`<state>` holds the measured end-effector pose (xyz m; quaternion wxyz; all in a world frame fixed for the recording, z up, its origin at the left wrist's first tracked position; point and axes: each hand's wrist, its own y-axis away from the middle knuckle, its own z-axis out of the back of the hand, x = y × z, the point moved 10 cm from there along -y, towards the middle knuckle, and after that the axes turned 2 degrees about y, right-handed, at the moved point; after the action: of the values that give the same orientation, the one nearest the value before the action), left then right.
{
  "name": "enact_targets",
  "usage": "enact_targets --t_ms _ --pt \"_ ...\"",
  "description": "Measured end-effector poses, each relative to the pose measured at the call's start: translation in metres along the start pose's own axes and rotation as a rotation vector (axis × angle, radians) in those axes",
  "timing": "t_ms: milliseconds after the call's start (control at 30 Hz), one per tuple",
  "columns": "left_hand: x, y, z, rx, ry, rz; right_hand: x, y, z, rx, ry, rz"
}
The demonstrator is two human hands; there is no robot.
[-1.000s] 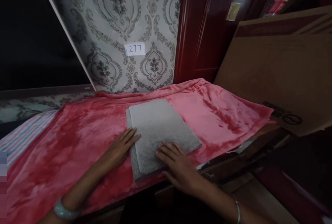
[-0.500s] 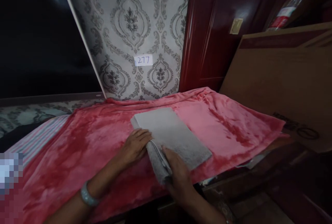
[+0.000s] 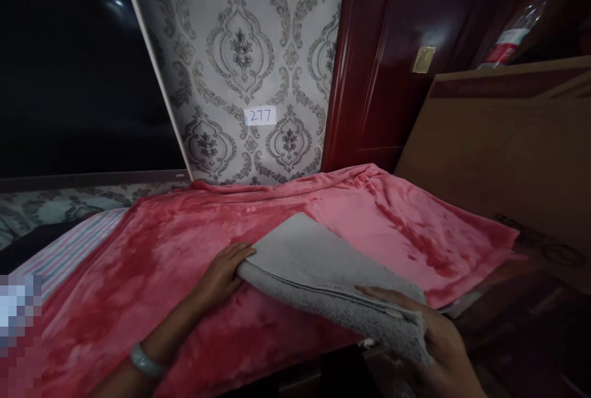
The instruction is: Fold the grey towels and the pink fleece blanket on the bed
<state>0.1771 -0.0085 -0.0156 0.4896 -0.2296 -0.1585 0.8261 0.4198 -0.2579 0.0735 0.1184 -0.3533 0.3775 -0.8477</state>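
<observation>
A folded grey towel [image 3: 318, 262] lies partly raised over a red plush blanket [image 3: 184, 262]. My right hand [image 3: 434, 342] grips the towel's near right corner and holds it up off the blanket. My left hand [image 3: 224, 272] rests at the towel's left corner, fingers against its folded edge. A pale bangle circles my left wrist. The towel's far end still touches the blanket.
A large cardboard box [image 3: 503, 158] leans at the right. Behind stand patterned wallpaper with a "277" label [image 3: 260, 116], a dark red wooden door [image 3: 383, 59] and a dark screen [image 3: 78, 72]. Striped fabric [image 3: 69, 250] shows at the left. A plastic bottle [image 3: 512, 35] sits atop the box.
My right hand slid from the towel's top to its near edge, then pulled that corner up and to the right. The towel turned and lifted. My left hand stayed at its left edge.
</observation>
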Motion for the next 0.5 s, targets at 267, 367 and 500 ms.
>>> enact_targets --t_ms 267,367,500 --pt "-0.006 -0.037 0.057 -0.119 0.502 0.244 -0.027 -0.016 0.051 -0.185 -0.089 -0.207" --pt "-0.008 -0.049 0.113 -0.274 0.602 0.394 -0.047 -0.031 0.086 -0.348 -0.150 -0.416" --pt "-0.009 -0.065 0.179 -0.449 0.775 0.492 -0.063 -0.084 0.078 -0.309 -0.480 -0.546"
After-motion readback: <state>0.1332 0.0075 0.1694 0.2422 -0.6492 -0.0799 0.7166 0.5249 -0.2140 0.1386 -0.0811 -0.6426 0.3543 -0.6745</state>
